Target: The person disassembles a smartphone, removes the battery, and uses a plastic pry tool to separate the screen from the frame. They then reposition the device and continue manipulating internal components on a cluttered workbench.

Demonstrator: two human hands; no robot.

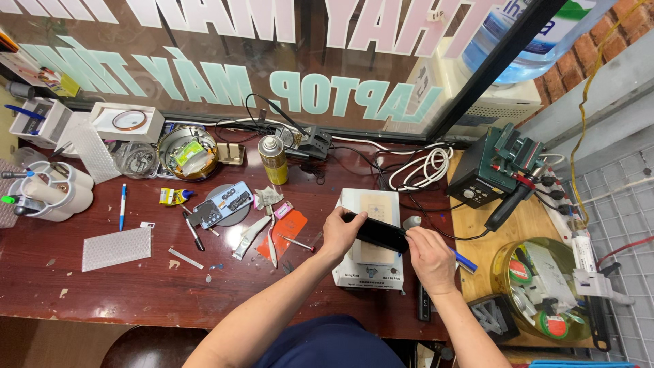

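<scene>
My left hand [338, 234] grips the left end of a black phone [379, 233], held tilted above a white box-shaped heating plate [371, 204] on the red-brown bench. At the phone's right end is my right hand [429, 255], its fingers closed on a thin tool whose blue handle [466, 262] sticks out to the right. The tool's tip is hidden where it meets the phone's edge.
An orange card [286, 228], tweezers [271, 240] and an opened phone back [222, 204] lie left of the plate. A yellow spray can [273, 160] stands behind. A green hot-air station [494, 174] and a glass bowl of tape rolls [541, 286] sit to the right.
</scene>
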